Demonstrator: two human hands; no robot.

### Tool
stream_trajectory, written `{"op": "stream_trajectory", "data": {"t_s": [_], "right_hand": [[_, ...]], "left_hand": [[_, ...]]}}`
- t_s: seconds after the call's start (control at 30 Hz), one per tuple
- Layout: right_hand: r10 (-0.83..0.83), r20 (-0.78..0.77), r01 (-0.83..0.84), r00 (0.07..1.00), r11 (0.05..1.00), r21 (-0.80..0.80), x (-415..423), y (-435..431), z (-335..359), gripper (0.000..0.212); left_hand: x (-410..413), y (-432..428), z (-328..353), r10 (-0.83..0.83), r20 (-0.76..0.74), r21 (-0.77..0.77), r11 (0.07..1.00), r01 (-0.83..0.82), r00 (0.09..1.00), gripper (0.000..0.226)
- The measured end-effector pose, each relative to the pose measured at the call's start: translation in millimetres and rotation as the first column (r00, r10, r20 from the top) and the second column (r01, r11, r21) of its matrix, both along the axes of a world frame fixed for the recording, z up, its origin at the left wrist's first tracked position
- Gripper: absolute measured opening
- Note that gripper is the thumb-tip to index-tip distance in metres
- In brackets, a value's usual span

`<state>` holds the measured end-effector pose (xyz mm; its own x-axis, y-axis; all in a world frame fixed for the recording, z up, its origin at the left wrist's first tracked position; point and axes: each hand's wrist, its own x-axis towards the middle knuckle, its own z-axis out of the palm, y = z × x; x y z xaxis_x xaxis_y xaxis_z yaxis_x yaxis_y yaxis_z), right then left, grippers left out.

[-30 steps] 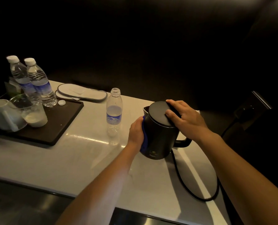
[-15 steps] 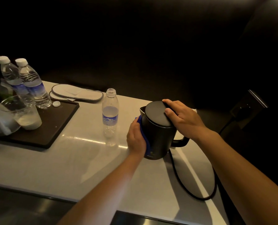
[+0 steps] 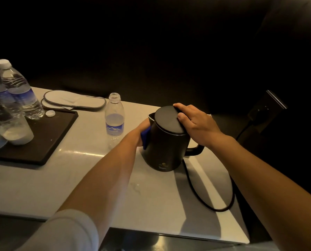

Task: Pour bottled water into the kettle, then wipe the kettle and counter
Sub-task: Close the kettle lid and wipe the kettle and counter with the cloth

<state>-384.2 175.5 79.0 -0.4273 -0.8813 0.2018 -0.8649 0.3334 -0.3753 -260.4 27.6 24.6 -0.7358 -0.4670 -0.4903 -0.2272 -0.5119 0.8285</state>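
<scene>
A black electric kettle [image 3: 167, 147] with its lid closed stands on the pale counter [image 3: 89, 180], right of centre. My right hand [image 3: 196, 124] rests on the lid's far right side, above the handle. My left hand [image 3: 141, 133] presses a blue cloth [image 3: 146, 137] against the kettle's left wall, just under the spout. Most of the cloth is hidden behind the hand. An uncapped water bottle [image 3: 114, 118], partly filled, stands upright just left of the kettle.
A dark tray [image 3: 47, 140] at the left holds two capped bottles [image 3: 18, 89], a loose white cap [image 3: 50, 113] and glassware [image 3: 15, 131]. White slippers [image 3: 73, 100] lie behind it. The kettle's black cord [image 3: 205, 196] loops over the counter to a wall socket [image 3: 260, 111].
My left hand with the blue cloth has slid up the kettle's left side toward the spout. My right hand stays on the lid. The view has shifted a little.
</scene>
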Motion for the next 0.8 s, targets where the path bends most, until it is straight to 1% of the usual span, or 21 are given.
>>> {"op": "stream_trajectory", "data": {"t_s": [0.03, 0.1, 0.2, 0.23, 0.27, 0.33, 0.43, 0.5, 0.57, 0.63, 0.7, 0.77, 0.8], "right_hand": [[-0.01, -0.012, 0.01, 1.0, 1.0, 0.001, 1, 0, 0, 0.05], [-0.033, -0.036, 0.033, 0.999, 0.999, 0.001, 3, 1, -1, 0.049], [-0.059, -0.059, 0.058, 0.997, 0.998, -0.012, 6, 2, -3, 0.048], [-0.063, -0.069, 0.063, 0.996, 0.998, -0.013, 7, 1, -4, 0.048], [-0.069, -0.078, 0.068, 0.995, 0.998, -0.014, 7, 1, -4, 0.048], [-0.079, -0.087, 0.077, 0.993, 0.997, -0.026, 9, 1, -4, 0.048], [-0.089, -0.096, 0.085, 0.991, 0.996, -0.04, 11, 2, -6, 0.048], [-0.096, -0.098, 0.092, 0.991, 0.995, -0.042, 13, 3, -7, 0.048], [-0.109, -0.086, 0.106, 0.99, 0.994, -0.042, 14, 3, -6, 0.049], [-0.115, -0.067, 0.112, 0.991, 0.993, -0.041, 16, 3, -4, 0.05], [-0.115, -0.05, 0.113, 0.992, 0.993, -0.043, 17, 5, -3, 0.05], [-0.114, -0.025, 0.113, 0.993, 0.992, -0.048, 18, 6, -2, 0.05], [-0.112, -0.013, 0.111, 0.994, 0.993, -0.049, 17, 7, -3, 0.05]], "left_hand": [[0, 1, -4, 0.02, -0.006, 0.013, 1.0, -0.02, 1.0, 0.038], [3, 5, -18, 0.115, -0.017, 0.03, 0.993, -0.115, 0.993, 0.042], [7, 14, -41, 0.239, -0.033, 0.034, 0.971, -0.238, 0.971, 0.055], [9, 19, -45, 0.283, -0.062, 0.023, 0.959, -0.282, 0.957, 0.055], [11, 23, -50, 0.326, -0.089, -0.01, 0.944, -0.329, 0.941, 0.05], [15, 36, -54, 0.427, -0.131, -0.092, 0.893, -0.44, 0.895, 0.038], [21, 61, -57, 0.568, -0.155, -0.19, 0.786, -0.589, 0.808, 0.031], [23, 78, -57, 0.662, -0.152, -0.247, 0.694, -0.677, 0.734, 0.032], [24, 96, -56, 0.736, -0.106, -0.317, 0.613, -0.724, 0.669, 0.034], [27, 111, -58, 0.776, -0.065, -0.367, 0.566, -0.738, 0.627, 0.036], [36, 119, -59, 0.769, -0.054, -0.381, 0.574, -0.725, 0.637, 0.036], [51, 123, -58, 0.73, -0.033, -0.381, 0.623, -0.684, 0.683, 0.035], [59, 123, -61, 0.703, -0.004, -0.352, 0.664, -0.66, 0.711, 0.034]]}}
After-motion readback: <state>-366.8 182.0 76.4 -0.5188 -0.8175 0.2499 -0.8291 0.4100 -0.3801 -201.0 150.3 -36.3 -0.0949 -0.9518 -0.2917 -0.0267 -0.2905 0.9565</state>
